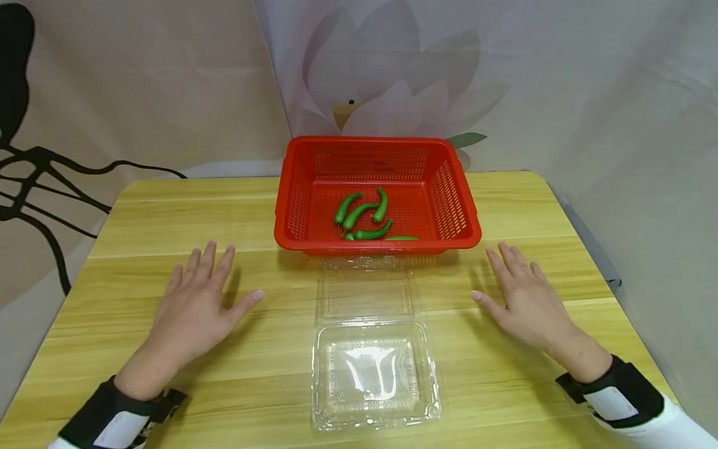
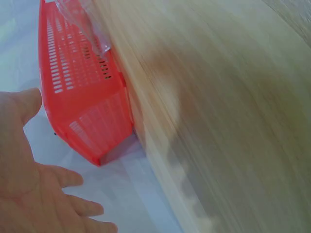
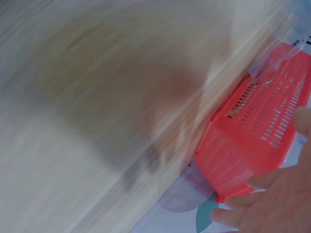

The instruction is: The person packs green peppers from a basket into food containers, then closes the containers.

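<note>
My left hand is held palm down over the left side of the table, fingers straight and spread, holding nothing. On the other side, my right hand has the same spread pose, its fingertips near the basket's front right corner. Between them a clear plastic clamshell box lies unfolded, its lid laid back toward the basket. Behind it stands a red perforated plastic basket with several green chili peppers inside. In both wrist views the basket appears beyond the fingers.
The wooden table has its back edge against a pale curtain with a printed flower. At the far left stands a black branching frame beside the table. Black straps wrap both wrists.
</note>
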Motion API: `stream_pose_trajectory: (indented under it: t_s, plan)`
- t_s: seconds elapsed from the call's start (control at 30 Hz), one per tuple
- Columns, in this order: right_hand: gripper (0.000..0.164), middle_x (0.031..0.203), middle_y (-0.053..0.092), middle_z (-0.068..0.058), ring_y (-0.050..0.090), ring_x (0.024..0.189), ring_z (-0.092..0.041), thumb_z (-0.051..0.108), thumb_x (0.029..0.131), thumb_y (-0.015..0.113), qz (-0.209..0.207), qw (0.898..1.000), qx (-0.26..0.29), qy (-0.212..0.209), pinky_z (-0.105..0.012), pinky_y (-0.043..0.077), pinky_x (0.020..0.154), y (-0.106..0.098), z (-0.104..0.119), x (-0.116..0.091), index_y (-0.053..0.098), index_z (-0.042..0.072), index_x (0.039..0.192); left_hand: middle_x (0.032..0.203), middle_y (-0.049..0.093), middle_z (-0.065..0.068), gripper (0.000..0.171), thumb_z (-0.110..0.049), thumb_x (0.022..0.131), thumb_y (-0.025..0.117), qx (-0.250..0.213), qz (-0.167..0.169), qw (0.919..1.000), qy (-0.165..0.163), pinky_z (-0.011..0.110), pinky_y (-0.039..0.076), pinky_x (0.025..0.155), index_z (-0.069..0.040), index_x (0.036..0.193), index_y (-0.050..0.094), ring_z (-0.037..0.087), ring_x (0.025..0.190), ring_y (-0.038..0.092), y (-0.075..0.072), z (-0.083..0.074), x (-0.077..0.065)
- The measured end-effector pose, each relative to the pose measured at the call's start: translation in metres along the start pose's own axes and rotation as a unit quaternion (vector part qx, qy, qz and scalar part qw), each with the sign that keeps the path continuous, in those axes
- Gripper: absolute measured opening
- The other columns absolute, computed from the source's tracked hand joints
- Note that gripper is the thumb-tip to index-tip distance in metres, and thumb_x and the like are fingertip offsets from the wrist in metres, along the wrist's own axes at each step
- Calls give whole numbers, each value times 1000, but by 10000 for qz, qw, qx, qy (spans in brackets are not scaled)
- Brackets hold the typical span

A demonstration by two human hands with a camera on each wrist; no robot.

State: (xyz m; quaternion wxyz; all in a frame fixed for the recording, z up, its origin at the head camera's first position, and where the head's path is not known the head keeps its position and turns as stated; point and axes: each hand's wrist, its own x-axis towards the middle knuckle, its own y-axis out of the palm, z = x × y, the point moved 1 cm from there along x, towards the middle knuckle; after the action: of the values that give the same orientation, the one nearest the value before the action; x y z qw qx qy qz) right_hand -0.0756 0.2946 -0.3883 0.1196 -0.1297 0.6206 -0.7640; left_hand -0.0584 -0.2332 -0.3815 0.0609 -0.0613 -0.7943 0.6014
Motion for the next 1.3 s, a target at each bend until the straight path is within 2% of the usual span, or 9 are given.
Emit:
stream_pose_trajectory:
  t_s: [0.2, 0.47, 0.63, 0.73, 0.83, 0.97, 1.13, 1.23, 1.3]
  plan:
    - [83, 166, 28, -30, 30, 150, -50, 50, 105, 59, 30, 10000, 84, -4, -75, 28, 116, -4, 13, -3, 31, -4, 161, 165, 20, 37, 98, -68, 99, 57, -142, -180, 9997, 18, 77, 12, 121, 3, 161, 31, 63, 147, 22, -1, -7, -2]
    - [78, 162, 37, -29, 38, 145, -51, 48, 106, 59, -20, 9994, 333, -66, -71, 36, 115, -5, 32, -4, 37, -5, 158, 160, 31, 38, 92, -63, 100, 60, -562, -358, 9978, 53, 77, 22, 117, 5, 158, 38, 61, 143, 31, -1, -20, -7]
    - [73, 158, 43, -28, 44, 141, -50, 46, 106, 60, -25, 9984, 569, -44, -70, 40, 112, -5, 42, -3, 42, -5, 155, 157, 37, 37, 84, -59, 104, 57, -859, -358, 9957, 32, 78, 29, 113, 7, 154, 43, 59, 142, 36, 0, -28, -10]
    - [70, 155, 47, -27, 46, 140, -49, 45, 107, 60, 5, 9969, 782, 15, -69, 41, 112, -4, 49, -2, 44, -4, 154, 157, 40, 34, 79, -57, 106, 54, -1202, -222, 9925, -88, 77, 31, 113, 6, 152, 46, 56, 142, 37, -1, -33, -12]
    - [65, 151, 52, -27, 50, 137, -48, 44, 107, 60, 53, 9934, 1140, 146, -68, 44, 110, -4, 56, -1, 48, -3, 151, 156, 43, 30, 75, -55, 107, 53, -1724, 25, 9846, -286, 74, 33, 115, 4, 152, 48, 52, 144, 39, -1, -40, -13]
    - [59, 142, 61, -22, 61, 126, -40, 41, 107, 61, 91, 9838, 1765, 308, -61, 55, 100, -2, 64, 3, 55, -2, 146, 153, 50, 25, 70, -53, 107, 54, -2449, 315, 9678, -485, 67, 43, 112, 2, 151, 51, 46, 139, 48, 0, -50, -13]
    - [51, 131, 69, -18, 70, 104, -25, 36, 107, 63, 270, 9660, 2547, 360, -43, 62, 85, 1, 70, 10, 61, -4, 139, 129, 69, 18, 62, -48, 108, 57, -2954, 472, 9523, -596, 53, 58, 97, 3, 144, 58, 32, 115, 66, 4, -59, -12]
    - [50, 126, 72, -16, 72, 98, -21, 34, 107, 63, 481, 9537, 2938, 436, -37, 64, 82, 4, 72, 12, 62, -6, 137, 116, 73, 12, 57, -43, 107, 61, -3249, 694, 9403, -742, 44, 60, 89, 3, 141, 61, 25, 103, 69, 8, -63, -10]
    - [52, 121, 74, -13, 72, 99, -21, 35, 107, 63, 676, 9455, 3141, 525, -35, 63, 82, 7, 74, 13, 62, -7, 137, 118, 74, 11, 55, -40, 107, 62, -3468, 976, 9291, -833, 42, 60, 90, 3, 140, 62, 22, 103, 70, 10, -65, -9]
